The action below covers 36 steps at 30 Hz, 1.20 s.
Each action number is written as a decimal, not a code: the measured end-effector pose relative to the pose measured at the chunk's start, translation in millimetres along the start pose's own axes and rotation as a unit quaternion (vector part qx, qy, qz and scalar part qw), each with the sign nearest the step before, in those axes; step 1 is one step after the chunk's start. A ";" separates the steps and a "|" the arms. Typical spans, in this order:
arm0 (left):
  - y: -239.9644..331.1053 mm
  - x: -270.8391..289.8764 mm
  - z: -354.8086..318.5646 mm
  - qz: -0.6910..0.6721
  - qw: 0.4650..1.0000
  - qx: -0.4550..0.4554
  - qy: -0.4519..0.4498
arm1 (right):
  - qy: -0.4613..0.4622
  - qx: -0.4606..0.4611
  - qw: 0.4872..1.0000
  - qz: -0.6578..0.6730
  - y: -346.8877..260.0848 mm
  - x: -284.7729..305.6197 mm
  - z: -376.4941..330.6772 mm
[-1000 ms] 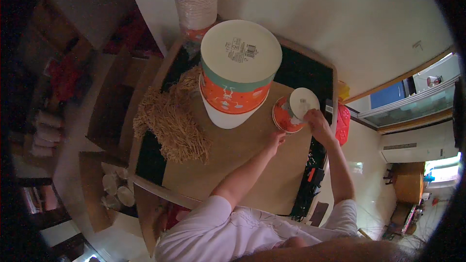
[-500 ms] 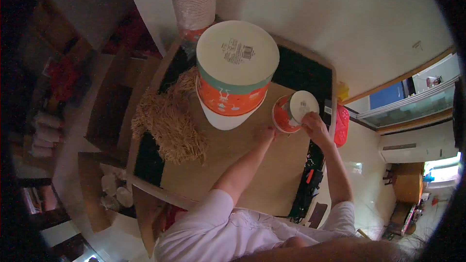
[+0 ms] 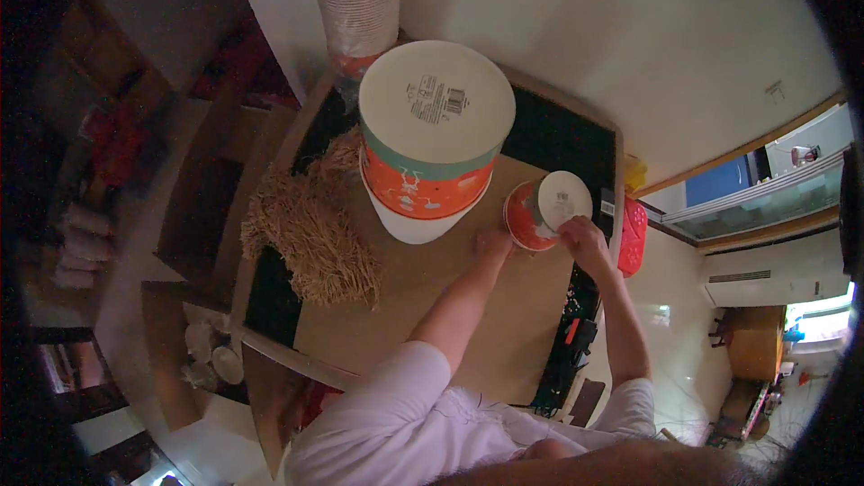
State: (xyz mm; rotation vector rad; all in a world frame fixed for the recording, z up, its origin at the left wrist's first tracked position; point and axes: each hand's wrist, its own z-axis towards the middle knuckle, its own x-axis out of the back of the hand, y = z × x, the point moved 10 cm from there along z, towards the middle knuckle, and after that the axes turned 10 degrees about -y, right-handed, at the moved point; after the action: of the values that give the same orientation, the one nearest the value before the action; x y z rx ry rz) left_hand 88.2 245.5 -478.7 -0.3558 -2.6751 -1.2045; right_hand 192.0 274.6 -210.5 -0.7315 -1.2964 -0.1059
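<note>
**Q:** What is on the tabletop [image 3: 423,306], from left to right?

**A:** At the left lies a loose heap of dry straw-like fibre [image 3: 310,229]. Beside it stands a tall stack of orange and white paper tubs [image 3: 430,153], bases up. Behind that rises a column of nested cups [image 3: 357,0]. Right of the stack sits one small orange paper cup [image 3: 540,211], tilted on its side, its white base facing me.

**Q:** What are your hands doing?

**A:** My left hand [image 3: 493,243] touches the cup's lower rim, fingers curled. My right hand [image 3: 585,238] grips its right side.

**Q:** How will the cup handle?

**A:** I judge it light and thin-walled, easy to crush. I would hold it gently at the stiffer rim or base.
</note>
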 end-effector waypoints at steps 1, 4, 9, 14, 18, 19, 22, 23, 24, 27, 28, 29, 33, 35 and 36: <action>-0.6 -2.7 -2.5 -0.052 0.998 0.023 -0.002 | -0.003 0.002 1.000 -0.009 0.9 3.1 -2.4; 14.8 -13.2 -8.4 -0.114 0.993 0.033 -0.013 | -0.028 -0.049 0.998 0.004 14.1 13.2 -13.9; -40.7 -9.2 31.8 -0.182 0.982 0.027 0.049 | -0.023 0.016 0.999 0.023 -8.2 -2.9 9.9; 6.9 -19.8 -0.2 -0.239 0.971 0.000 0.021 | -0.059 -0.065 0.996 -0.011 25.5 -3.2 -10.1; -17.8 -26.7 3.8 -0.142 0.987 -0.072 -0.013 | -0.036 -0.008 0.999 0.014 16.3 -14.2 1.2; -1.2 -37.9 -13.9 -0.170 0.974 -0.138 -0.059 | -0.045 -0.034 0.998 0.010 23.7 -13.0 -5.1; -31.4 -66.3 -40.9 -0.344 0.926 -0.055 -0.147 | -0.016 -0.022 1.000 -0.001 23.6 -14.9 -5.8; -35.6 -65.3 -51.2 -0.340 0.927 -0.055 -0.145 | -0.013 -0.020 1.000 0.001 23.8 -13.8 -6.1; -35.8 -48.6 -62.7 -0.367 0.920 -0.111 -0.082 | -0.052 -0.042 0.998 -0.021 28.1 -20.8 -6.2; 2.4 47.7 -155.3 -0.056 0.963 -0.213 0.154 | -0.031 -0.052 0.996 -0.064 10.0 -5.0 -6.1; 8.9 73.1 -185.3 -0.196 0.948 -0.215 0.129 | 0.024 -0.029 0.995 -0.089 -12.8 13.1 -0.9; 9.3 94.1 -203.0 -0.332 0.913 -0.216 0.103 | 0.051 -0.032 0.998 -0.023 -33.2 27.8 10.0; -3.4 181.2 -222.5 -0.387 0.839 -0.356 0.142 | 0.122 0.043 0.990 0.062 -174.9 88.3 58.7; 37.6 200.3 -268.4 -0.402 0.831 -0.347 0.167 | 0.149 0.031 0.982 0.116 -209.8 99.7 70.1; 47.6 209.6 -286.4 -0.422 0.818 -0.338 0.197 | 0.172 0.047 0.976 0.124 -223.3 106.1 75.2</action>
State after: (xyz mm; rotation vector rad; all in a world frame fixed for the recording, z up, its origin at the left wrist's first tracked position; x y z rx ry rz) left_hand -77.8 89.6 -202.3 1.0135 -1.9349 -2.1417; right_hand 57.6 176.9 -12.5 -0.7506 -0.8668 0.0317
